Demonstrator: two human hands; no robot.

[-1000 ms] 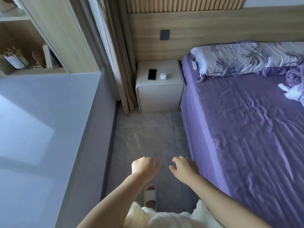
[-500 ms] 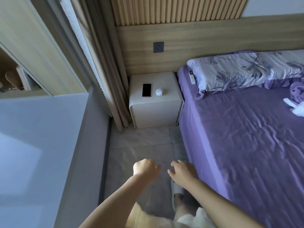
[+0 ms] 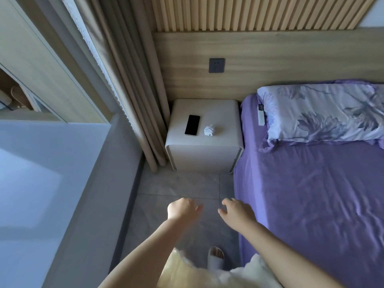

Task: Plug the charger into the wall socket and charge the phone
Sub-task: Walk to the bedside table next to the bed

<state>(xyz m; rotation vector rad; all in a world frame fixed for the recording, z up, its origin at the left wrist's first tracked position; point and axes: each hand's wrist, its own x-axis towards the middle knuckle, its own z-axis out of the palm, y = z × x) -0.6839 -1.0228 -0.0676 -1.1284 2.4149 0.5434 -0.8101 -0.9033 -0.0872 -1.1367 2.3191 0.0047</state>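
Note:
A black phone lies face up on a cream bedside cabinet. Just right of it sits a white charger with its cable bundled up. A dark grey wall socket is set in the wooden headboard panel above the cabinet. My left hand and my right hand hover over the floor well short of the cabinet, both holding nothing, fingers loosely curled and apart.
A bed with a purple sheet and a flowered pillow fills the right side. A white remote lies by the pillow. Beige curtains hang left of the cabinet. A grey ledge runs along the left. My slippered foot stands on the tiled floor.
The view has come closer to the cabinet and socket. Both hands stay in front, the right hand's fingers opening slightly. A different foot is forward.

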